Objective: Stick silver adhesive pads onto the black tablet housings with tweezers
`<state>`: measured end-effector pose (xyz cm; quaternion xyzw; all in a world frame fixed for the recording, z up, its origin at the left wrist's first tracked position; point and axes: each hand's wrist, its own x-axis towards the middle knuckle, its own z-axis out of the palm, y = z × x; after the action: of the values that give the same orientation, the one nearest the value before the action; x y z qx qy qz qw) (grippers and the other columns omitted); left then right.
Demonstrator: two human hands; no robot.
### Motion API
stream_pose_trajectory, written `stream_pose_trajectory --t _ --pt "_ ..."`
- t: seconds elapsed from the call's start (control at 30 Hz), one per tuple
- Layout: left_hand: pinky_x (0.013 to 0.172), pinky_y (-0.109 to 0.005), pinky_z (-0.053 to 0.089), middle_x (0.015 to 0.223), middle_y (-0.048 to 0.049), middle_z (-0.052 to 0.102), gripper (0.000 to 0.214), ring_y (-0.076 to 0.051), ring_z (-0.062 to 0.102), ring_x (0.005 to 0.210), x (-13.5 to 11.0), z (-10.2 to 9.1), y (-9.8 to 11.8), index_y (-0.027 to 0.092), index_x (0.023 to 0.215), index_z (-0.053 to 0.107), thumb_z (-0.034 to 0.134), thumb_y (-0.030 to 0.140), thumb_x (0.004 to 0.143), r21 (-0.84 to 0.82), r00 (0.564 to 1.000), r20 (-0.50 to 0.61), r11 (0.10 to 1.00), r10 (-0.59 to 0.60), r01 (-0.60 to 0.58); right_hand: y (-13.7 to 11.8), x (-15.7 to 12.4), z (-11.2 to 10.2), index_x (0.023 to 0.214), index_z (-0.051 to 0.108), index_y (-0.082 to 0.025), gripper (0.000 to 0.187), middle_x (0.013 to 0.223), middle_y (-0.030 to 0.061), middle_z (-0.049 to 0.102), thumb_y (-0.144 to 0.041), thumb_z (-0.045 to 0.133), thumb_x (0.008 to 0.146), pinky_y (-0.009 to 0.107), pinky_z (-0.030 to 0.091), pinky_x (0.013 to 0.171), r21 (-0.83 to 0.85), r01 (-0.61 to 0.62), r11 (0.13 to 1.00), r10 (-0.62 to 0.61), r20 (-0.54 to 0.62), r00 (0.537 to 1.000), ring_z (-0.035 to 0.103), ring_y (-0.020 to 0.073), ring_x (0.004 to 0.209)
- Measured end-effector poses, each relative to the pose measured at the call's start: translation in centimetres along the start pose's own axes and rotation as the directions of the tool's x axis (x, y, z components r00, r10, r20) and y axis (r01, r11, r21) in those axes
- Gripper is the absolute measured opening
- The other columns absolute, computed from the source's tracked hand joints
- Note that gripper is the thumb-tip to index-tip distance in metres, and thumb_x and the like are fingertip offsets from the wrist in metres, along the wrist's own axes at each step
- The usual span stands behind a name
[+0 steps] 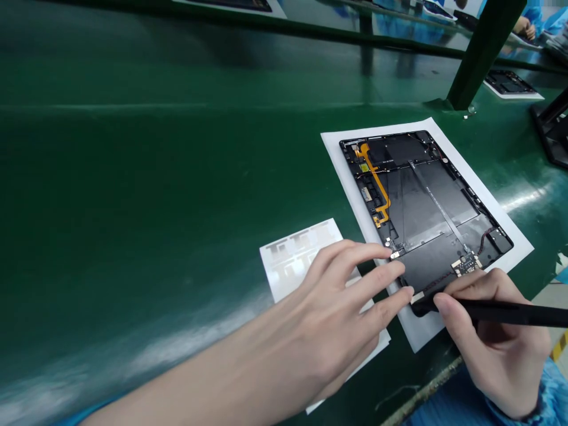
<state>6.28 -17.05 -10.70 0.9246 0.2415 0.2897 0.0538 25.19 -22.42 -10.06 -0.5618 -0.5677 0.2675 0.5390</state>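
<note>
An opened tablet (426, 201) lies back-side up on a white sheet (346, 160), showing a black interior, an orange flex cable (375, 180) and a small board at its near edge. My left hand (346, 307) lies flat with fingers stretched out, fingertips touching the tablet's near corner. My right hand (492, 337) is closed around a black stylus-like tool (501, 312), its tip resting at the tablet's near edge beside my left fingertips.
A white sticker sheet (297, 257) lies under my left hand on the green conveyor belt (133, 207). A green post (481, 56) stands at the back right, with another tablet (510, 83) behind it. Other workers' blue sleeves show at top right.
</note>
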Motion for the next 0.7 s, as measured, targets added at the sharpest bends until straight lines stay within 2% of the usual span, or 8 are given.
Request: stream_pose_trajectory --t 0.07,0.2,0.47,0.6,0.7 --pt "0.095 -0.043 0.049 0.113 -0.0088 0.068 0.033 -0.027 0.052 0.120 0.1 0.0 0.0 0.015 0.114 0.063 0.039 0.002 0.097 -0.013 1.000 -0.005 1.000 0.006 -0.006 0.1 -0.1 0.0 0.074 0.056 -0.022 0.019 0.065 -0.0017 0.062 -0.015 0.069 0.087 0.023 0.042 0.047 -0.011 0.029 1.000 -0.029 0.006 1.000 0.059 0.0112 0.056" --pt "0.094 -0.043 0.052 0.110 -0.0086 0.070 0.035 -0.027 0.056 0.118 0.2 -0.2 0.0 0.016 0.113 0.065 0.042 0.000 0.092 -0.016 0.999 0.036 1.000 -0.015 0.015 0.2 0.1 -0.3 0.073 0.056 -0.022 0.020 0.065 0.0003 0.062 -0.019 0.068 0.089 0.025 0.041 0.045 -0.016 0.008 1.000 -0.007 0.040 0.999 0.058 0.0127 0.054" --pt "0.097 -0.045 0.052 0.112 -0.0093 0.071 0.033 -0.028 0.058 0.118 0.2 -0.7 -0.1 0.017 0.113 0.068 0.048 0.001 0.093 -0.051 0.996 0.085 0.998 -0.026 0.031 0.4 0.7 -1.3 0.076 0.060 -0.020 0.016 0.070 0.0017 0.066 -0.019 0.067 0.090 0.023 0.050 0.051 0.002 0.039 0.999 -0.039 0.149 0.988 0.065 0.0149 0.065" --pt "0.103 -0.047 0.048 0.122 -0.0099 0.069 0.033 -0.029 0.054 0.125 -0.2 -1.4 -0.9 0.015 0.122 0.064 0.046 0.004 0.097 -0.118 0.987 0.157 0.993 0.038 -0.020 0.3 2.1 -2.3 0.085 0.064 -0.020 0.008 0.080 0.0029 0.070 -0.022 0.068 0.091 0.025 0.057 0.063 0.056 0.072 0.996 -0.084 0.252 0.964 0.070 0.0166 0.075" --pt "0.106 -0.048 0.044 0.123 -0.0087 0.068 0.033 -0.029 0.052 0.127 -0.4 -1.8 -1.4 0.017 0.126 0.062 0.044 0.008 0.100 -0.123 0.974 0.203 0.989 0.105 -0.081 0.1 3.3 -2.8 0.088 0.064 -0.020 0.008 0.078 0.0020 0.070 -0.025 0.067 0.092 0.026 0.058 0.064 0.038 0.135 0.990 -0.140 0.345 0.928 0.071 0.0168 0.074"
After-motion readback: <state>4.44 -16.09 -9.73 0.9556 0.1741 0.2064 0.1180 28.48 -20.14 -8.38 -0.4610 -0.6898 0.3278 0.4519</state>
